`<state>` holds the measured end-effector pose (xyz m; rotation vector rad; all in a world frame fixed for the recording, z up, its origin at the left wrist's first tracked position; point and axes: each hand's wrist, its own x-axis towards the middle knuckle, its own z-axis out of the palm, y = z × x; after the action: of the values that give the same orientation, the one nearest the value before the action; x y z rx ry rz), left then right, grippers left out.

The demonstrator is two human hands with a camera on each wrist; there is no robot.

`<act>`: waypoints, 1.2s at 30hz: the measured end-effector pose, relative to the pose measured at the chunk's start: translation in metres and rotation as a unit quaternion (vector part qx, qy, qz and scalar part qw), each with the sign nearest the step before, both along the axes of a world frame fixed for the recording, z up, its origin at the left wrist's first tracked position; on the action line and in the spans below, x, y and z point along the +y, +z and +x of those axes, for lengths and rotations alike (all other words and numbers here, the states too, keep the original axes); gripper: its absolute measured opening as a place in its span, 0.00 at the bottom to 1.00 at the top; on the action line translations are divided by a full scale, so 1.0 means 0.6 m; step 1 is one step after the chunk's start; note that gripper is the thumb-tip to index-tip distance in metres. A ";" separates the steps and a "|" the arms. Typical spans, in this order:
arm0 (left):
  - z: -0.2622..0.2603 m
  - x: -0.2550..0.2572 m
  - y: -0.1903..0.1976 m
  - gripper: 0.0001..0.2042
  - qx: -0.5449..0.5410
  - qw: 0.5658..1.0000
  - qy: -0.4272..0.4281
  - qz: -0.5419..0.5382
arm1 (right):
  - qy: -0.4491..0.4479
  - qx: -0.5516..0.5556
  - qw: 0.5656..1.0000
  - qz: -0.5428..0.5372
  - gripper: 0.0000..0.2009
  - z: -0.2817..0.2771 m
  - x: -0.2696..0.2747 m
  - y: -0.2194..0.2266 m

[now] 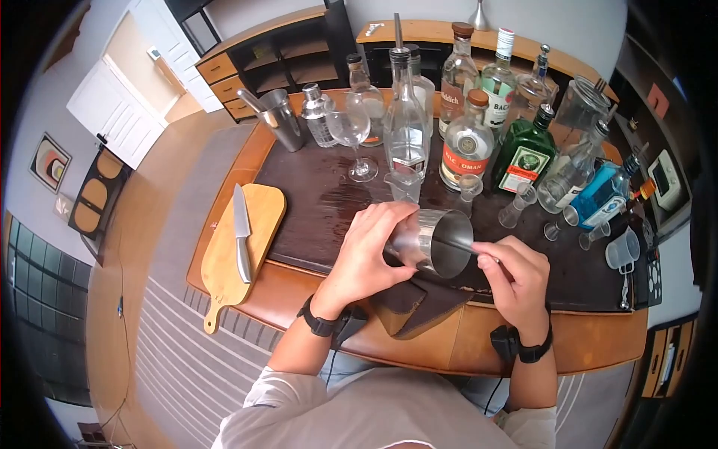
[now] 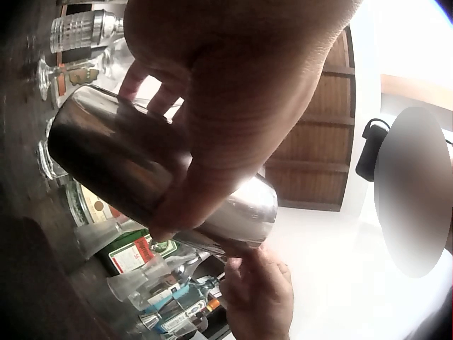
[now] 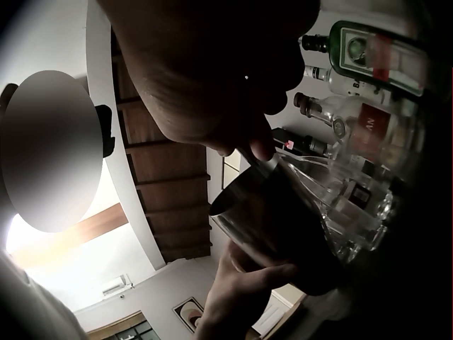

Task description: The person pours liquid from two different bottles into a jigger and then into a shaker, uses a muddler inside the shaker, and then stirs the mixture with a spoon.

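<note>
A steel shaker tin point(image 1: 437, 241) is tilted on its side above the dark bar mat point(image 1: 314, 202), its mouth facing right. My left hand point(image 1: 393, 238) grips it around the body, fingers over the top and thumb underneath. My right hand point(image 1: 488, 254) pinches a thin metal bar spoon point(image 1: 458, 242) whose stem runs into the tin's mouth. In the left wrist view the left hand point(image 2: 233, 92) wraps the tin point(image 2: 127, 163), with the right hand point(image 2: 258, 297) just below its rim. The right wrist view shows the tin point(image 3: 276, 227) under the right hand point(image 3: 212, 71).
Several bottles point(image 1: 467, 142) stand at the back of the mat, with a wine glass point(image 1: 351, 135), a cobbler shaker point(image 1: 318, 112) and small shot glasses point(image 1: 516, 209). A knife point(image 1: 241, 232) lies on a wooden board point(image 1: 258, 217) at the left. A folded brown cloth point(image 1: 419, 303) hangs over the counter's near edge.
</note>
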<state>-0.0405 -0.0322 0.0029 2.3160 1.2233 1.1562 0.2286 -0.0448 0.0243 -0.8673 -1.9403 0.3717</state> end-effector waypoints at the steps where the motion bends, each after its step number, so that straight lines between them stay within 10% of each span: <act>1: 0.000 0.001 -0.001 0.44 -0.005 1.000 -0.002 -0.001 | 0.005 -0.001 1.000 -0.011 0.05 0.004 -0.001 0.000; 36: 0.008 0.000 0.009 0.44 0.014 1.000 -0.006 0.001 | 0.021 0.016 1.000 0.010 0.04 0.018 0.003 -0.002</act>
<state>-0.0357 -0.0323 0.0082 2.3441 1.2175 1.1254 0.2392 -0.0431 0.0229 -0.8030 -1.9319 0.3884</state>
